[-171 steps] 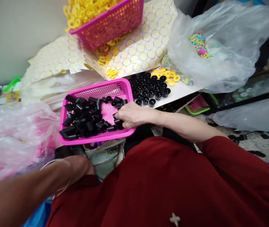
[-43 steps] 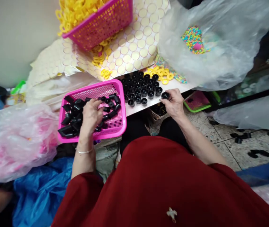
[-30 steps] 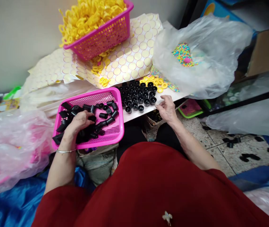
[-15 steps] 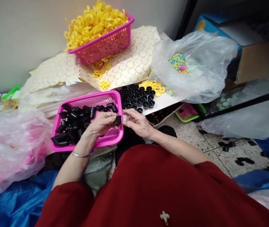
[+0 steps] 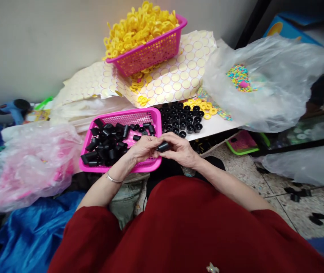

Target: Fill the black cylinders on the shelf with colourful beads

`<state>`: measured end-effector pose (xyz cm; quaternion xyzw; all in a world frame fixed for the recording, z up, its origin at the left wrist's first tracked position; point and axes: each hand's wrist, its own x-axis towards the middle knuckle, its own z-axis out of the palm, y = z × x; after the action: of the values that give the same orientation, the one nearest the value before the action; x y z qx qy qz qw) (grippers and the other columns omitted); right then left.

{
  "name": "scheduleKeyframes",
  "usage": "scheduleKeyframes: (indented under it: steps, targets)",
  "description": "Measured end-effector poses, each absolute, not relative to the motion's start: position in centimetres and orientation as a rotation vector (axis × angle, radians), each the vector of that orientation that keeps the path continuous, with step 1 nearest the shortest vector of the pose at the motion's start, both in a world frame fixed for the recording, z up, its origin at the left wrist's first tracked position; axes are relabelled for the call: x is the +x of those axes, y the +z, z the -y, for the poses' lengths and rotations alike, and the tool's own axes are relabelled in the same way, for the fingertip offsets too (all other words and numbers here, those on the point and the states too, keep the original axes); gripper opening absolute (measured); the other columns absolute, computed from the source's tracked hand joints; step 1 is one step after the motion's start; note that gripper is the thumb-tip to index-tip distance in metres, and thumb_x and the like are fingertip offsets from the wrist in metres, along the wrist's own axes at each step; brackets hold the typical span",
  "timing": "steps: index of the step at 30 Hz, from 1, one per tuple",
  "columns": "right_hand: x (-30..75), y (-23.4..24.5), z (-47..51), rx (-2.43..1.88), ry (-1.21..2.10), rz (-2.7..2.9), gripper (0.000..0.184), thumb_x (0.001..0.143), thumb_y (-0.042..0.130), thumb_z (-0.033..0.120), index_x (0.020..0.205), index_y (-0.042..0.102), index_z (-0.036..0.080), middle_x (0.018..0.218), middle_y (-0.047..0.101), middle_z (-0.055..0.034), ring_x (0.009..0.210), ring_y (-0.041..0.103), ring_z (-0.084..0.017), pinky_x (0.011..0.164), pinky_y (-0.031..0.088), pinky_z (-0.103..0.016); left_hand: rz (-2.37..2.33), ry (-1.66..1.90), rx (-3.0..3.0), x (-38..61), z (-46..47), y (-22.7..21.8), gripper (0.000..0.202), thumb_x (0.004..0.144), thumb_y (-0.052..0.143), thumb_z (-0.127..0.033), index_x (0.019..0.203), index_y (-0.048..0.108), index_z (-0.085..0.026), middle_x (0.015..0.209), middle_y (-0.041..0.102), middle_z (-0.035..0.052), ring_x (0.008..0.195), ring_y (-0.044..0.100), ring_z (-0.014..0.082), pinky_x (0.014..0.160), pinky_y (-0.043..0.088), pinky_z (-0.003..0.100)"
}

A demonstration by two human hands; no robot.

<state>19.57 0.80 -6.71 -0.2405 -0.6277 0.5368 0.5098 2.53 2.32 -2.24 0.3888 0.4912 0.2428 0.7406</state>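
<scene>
Black cylinder: where is it, what's on it?

In the air by the front edge of the bench, just right of the near pink basket. Left hand pinches the left end, right hand grips the right; they're nearly touching. One piece or two: can't tell, fingers cover the end.

Failure modes?

Left to right. Basket: near rim looks to overhang the front edge. A bump from the left forearm could tip it and spill the black tubes. Middle: no bench seems to be under the cylinder, so a slip means a drop. Likely cause: smooth round wall, small fingertip contact. Right: black cups stand packed, nearest ones close to the front edge. A brush from the right hand could topple several. Floor has loose black pieces out right.

Materials?

Same order. Crinkled clear bag, pink contents, can't identify. Basket: glossy rim, mesh walls, plastic by the look. Tubes: short, smooth, satin, jumbled. Sheet toward the back edge: thin, printed with pale circles. Cups: round, recessed tops. Yellow rings behind: flat, shiny. Toward the bench's right end: cloudy film bag, multicoloured beads showing, tiny and rounded.
</scene>
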Motion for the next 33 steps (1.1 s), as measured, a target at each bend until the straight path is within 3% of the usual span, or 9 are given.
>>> scheduleKeyframes:
  steps: [3, 6, 9, 12, 15, 18, 22, 26, 33]
  targets:
    - [20.0, -6.7, -0.6, -0.632, 1.278, 1.459, 0.027, 0.074, 0.078, 0.028, 0.099, 0.071, 0.021, 0.097, 0.062, -0.0033, 0.092, 0.06, -0.014, 0.083, 0.053, -0.031, -1.252, 0.56, 1.118, 0.9, -3.3, -1.9, 0.057, 0.06, 0.077, -0.066, 0.07, 0.066, -0.011, 0.055, 0.062, 0.0037, 0.045, 0.054, 0.0108, 0.047, 0.042, 0.024]
    - [20.8, -7.5, -0.2, -0.697, 1.501, 1.236, 0.036, 0.067, 0.083, 0.027, 0.101, 0.072, 0.021, 0.084, 0.064, 0.0006, 0.07, 0.059, -0.01, 0.066, 0.054, -0.026, -1.73, 0.579, 1.588, -2.7, -6.2, -1.7, 0.031, 0.072, 0.07, -0.044, 0.075, 0.067, -0.013, 0.061, 0.062, 0.0024, 0.059, 0.056, 0.0149, 0.059, 0.043, 0.027]
    - [21.6, -8.1, 0.3, -0.734, 1.717, 0.967, 0.043, 0.062, 0.085, 0.024, 0.103, 0.073, 0.019, 0.069, 0.065, 0.004, 0.052, 0.056, -0.007, 0.051, 0.052, -0.023, -2.122, 0.153, 1.854, -6.2, -9.7, -1.9, 0.008, 0.069, 0.062, -0.023, 0.066, 0.063, -0.016, 0.06, 0.058, 0.0028, 0.072, 0.059, 0.0209, 0.069, 0.043, 0.03]
    - [22.2, -8.0, 0.8, -0.732, 1.836, 0.799, 0.035, 0.06, 0.084, 0.02, 0.093, 0.075, 0.017, 0.065, 0.068, 0.0023, 0.052, 0.061, -0.009, 0.05, 0.053, -0.022, -2.205, -0.34, 1.814, -8.0, -12.1, -2.5, 0.015, 0.062, 0.069, -0.022, 0.057, 0.055, -0.018, 0.056, 0.053, 0.0041, 0.077, 0.06, 0.0262, 0.07, 0.043, 0.032]
    - [22.8, -7.7, 1.1, -0.736, 1.947, 0.691, 0.027, 0.057, 0.084, 0.018, 0.083, 0.076, 0.015, 0.065, 0.07, -0.0005, 0.055, 0.065, -0.01, 0.051, 0.055, -0.021, -2.242, -0.496, 1.785, -8.2, -12.8, -3.2, 0.032, 0.053, 0.08, -0.033, 0.055, 0.051, -0.02, 0.059, 0.054, 0.0065, 0.084, 0.061, 0.0314, 0.073, 0.045, 0.034]
    - [23.0, -8.0, 1.3, -0.751, 1.997, 0.655, 0.027, 0.054, 0.084, 0.016, 0.08, 0.077, 0.014, 0.063, 0.07, -0.0015, 0.055, 0.066, -0.012, 0.052, 0.057, -0.022, -2.277, -0.372, 1.841, -8.1, -12.7, -4.0, 0.035, 0.057, 0.079, -0.04, 0.057, 0.05, -0.02, 0.067, 0.058, 0.0086, 0.089, 0.061, 0.0319, 0.076, 0.045, 0.036]
    - [22.9, -8.4, 1.8, -0.741, 2.029, 0.673, 0.034, 0.052, 0.086, 0.015, 0.085, 0.076, 0.014, 0.065, 0.071, -0.0016, 0.057, 0.068, -0.012, 0.052, 0.057, -0.022, -2.234, -0.061, 1.797, -8.0, -12.5, -4.4, 0.023, 0.056, 0.076, -0.024, 0.058, 0.054, -0.017, 0.067, 0.059, 0.0059, 0.093, 0.059, 0.029, 0.085, 0.043, 0.038]
    - [23.2, -8.4, 2.2, -0.721, 1.998, 0.681, 0.035, 0.053, 0.086, 0.014, 0.087, 0.075, 0.014, 0.067, 0.072, -0.0012, 0.057, 0.068, -0.013, 0.054, 0.058, -0.023, -2.133, 0.104, 1.671, -8.0, -12.0, -3.6, 0.018, 0.055, 0.074, -0.021, 0.066, 0.061, -0.015, 0.057, 0.055, 0.0003, 0.075, 0.059, 0.021, 0.077, 0.046, 0.034]
    - [23.4, -7.8, 2.2, -0.674, 1.897, 0.708, 0.038, 0.054, 0.089, 0.018, 0.089, 0.074, 0.015, 0.079, 0.073, -0.0035, 0.068, 0.071, -0.015, 0.061, 0.059, -0.027, -1.451, 0.937, 1.268, -5.5, -7.4, -1.0, 0.049, 0.04, 0.088, -0.022, 0.084, 0.067, -0.015, 0.076, 0.068, 0.0006, 0.067, 0.062, 0.0137, 0.064, 0.05, 0.026]
